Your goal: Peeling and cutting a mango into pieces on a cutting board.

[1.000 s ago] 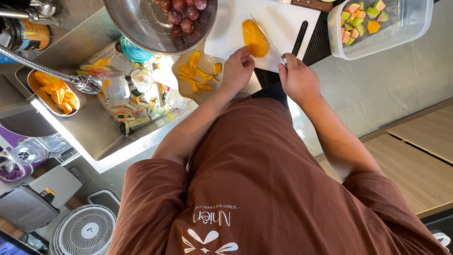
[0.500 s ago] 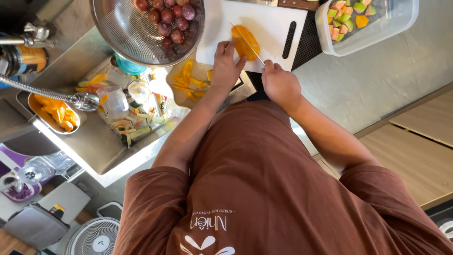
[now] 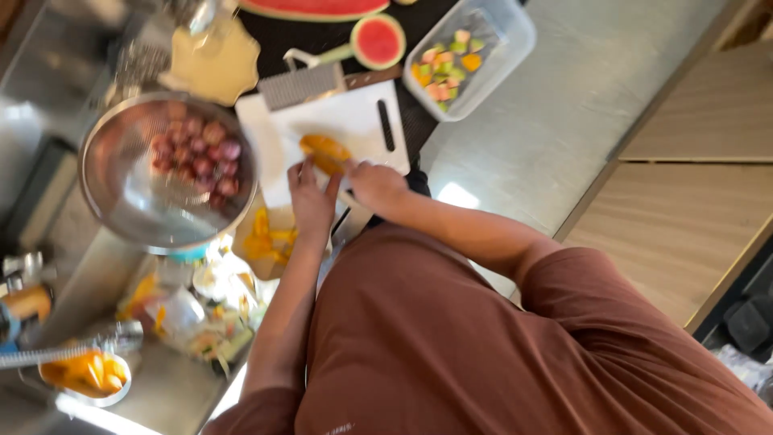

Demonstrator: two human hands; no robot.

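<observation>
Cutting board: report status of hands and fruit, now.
Left hand steadying orange fruit piece on white cutting board. Right hand alongside, blade not discernible. Grater lying across board's far edge.

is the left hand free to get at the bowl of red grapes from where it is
Probably yes. The left hand rests on the white cutting board by the orange fruit; the metal bowl of red grapes sits right beside it, nothing between.

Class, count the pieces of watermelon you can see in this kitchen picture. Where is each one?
2: a large cut watermelon at the top edge, partly cropped, and a small round half beside the clear container.
</observation>
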